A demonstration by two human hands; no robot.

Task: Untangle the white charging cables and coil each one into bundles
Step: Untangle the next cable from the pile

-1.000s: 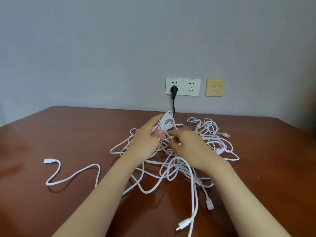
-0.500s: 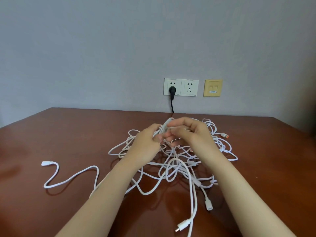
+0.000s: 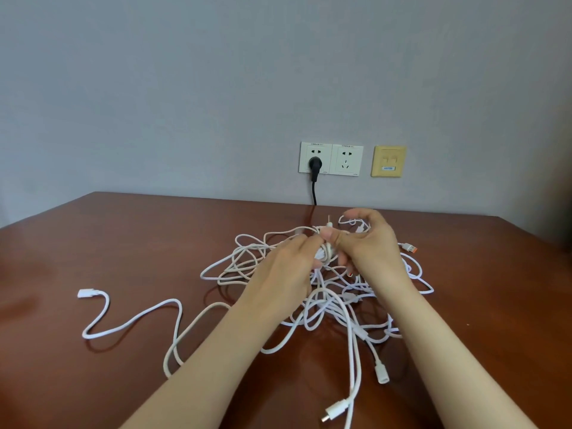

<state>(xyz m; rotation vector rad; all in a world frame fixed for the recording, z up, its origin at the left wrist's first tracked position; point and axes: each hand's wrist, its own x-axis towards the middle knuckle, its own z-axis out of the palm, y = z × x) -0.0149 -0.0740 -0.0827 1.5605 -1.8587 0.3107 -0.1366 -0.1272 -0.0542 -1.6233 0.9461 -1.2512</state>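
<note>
Both hands meet over the heap: left hand (image 3: 286,269) and right hand (image 3: 370,243) each pinch strands of a knot (image 3: 325,250) held just above the table (image 3: 123,243). White charging cables (image 3: 351,342) sprawl beneath, one tail running out to 9 o'clock, an orange-tipped plug (image 3: 410,248) at 2 o'clock. Pulling the hands apart hard would likely cinch the knot tighter; the plug could snag in a loop and drag the whole pile along

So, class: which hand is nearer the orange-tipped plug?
Right. The right hand is just left of the orange-tipped plug; the left hand lies farther left, beyond it. Both pinch the white cables.
</note>
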